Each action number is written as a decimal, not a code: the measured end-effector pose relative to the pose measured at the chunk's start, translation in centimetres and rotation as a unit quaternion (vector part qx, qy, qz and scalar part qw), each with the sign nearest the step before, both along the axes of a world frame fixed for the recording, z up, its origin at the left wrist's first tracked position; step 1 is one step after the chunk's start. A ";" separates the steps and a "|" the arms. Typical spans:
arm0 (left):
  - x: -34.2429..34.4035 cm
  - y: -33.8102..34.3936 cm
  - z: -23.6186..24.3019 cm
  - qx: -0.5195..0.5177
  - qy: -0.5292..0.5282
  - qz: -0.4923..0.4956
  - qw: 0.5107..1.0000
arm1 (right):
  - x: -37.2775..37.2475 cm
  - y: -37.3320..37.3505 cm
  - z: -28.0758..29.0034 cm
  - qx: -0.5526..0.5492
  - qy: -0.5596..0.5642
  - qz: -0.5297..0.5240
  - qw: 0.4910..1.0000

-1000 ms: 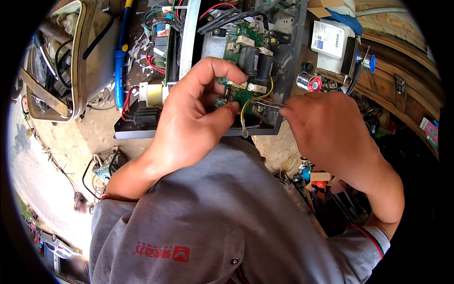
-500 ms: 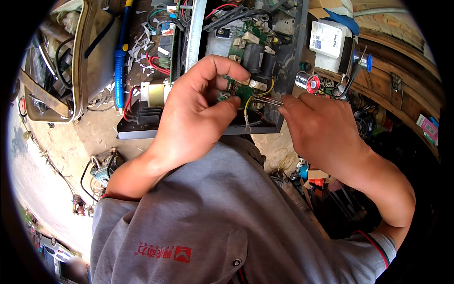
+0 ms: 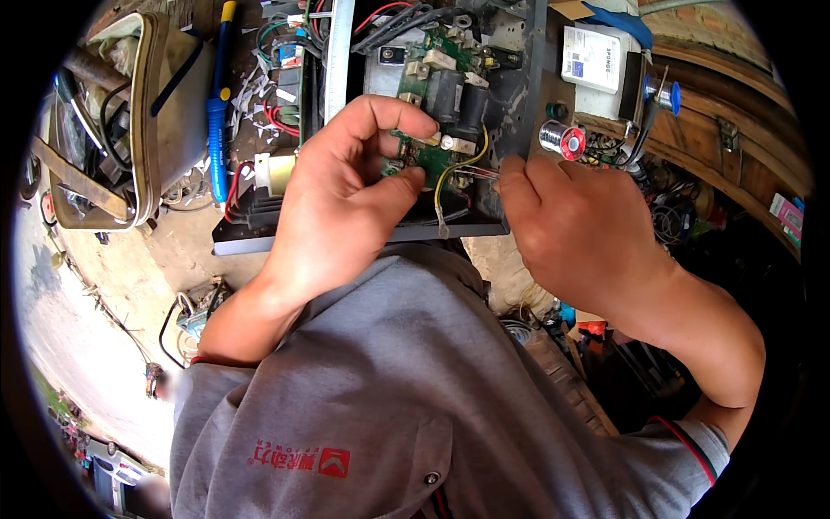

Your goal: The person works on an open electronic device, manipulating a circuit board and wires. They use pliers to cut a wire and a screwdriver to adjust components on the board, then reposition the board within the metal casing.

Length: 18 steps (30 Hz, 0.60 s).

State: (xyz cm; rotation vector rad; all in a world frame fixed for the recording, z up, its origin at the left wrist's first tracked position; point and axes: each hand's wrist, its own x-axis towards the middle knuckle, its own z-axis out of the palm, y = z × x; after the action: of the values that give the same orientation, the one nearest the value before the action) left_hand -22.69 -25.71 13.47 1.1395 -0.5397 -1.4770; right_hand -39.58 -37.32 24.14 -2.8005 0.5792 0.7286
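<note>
A green circuit board with black cylindrical capacitors lies in an open dark metal case. My left hand grips the board's left part, forefinger on its upper side and thumb at its near edge; the other fingers curl underneath, partly hidden. From the right, my right hand pinches thin metal tweezers, their tips over the board's right part. A yellow-green wire loops past the tips and ends in a lug over the case's near edge. The tips' exact contact cannot be made out.
Left of the case lie a blue soldering iron, paper scraps and an open tool bag. To the right are a solder spool, a white box and a blue-ended spool.
Case, board and left hand appear slightly further left in the picture. My right hand keeps its pinch on the tweezers, which stay over the same part of the board.
</note>
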 end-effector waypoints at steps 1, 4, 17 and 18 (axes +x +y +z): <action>0.0 0.0 0.1 0.002 0.008 0.007 1.000 | 0.2 0.1 -0.1 0.004 0.007 -0.009 1.000; -0.2 0.0 0.3 0.010 0.022 0.020 1.000 | -0.3 -0.2 -0.9 0.100 -0.011 -0.136 0.986; -1.1 -0.1 0.1 -0.002 -0.062 0.061 0.996 | 1.6 -0.4 2.2 -0.005 0.040 0.048 0.998; -1.3 -0.2 0.1 0.002 -0.059 0.079 0.995 | 1.6 -0.3 2.5 -0.008 0.046 0.040 0.998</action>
State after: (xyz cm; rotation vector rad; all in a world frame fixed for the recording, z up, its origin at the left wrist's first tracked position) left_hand -24.01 -25.92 13.59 1.2493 -0.5143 -1.2814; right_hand -38.00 -37.66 26.67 -2.8311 0.4922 0.8769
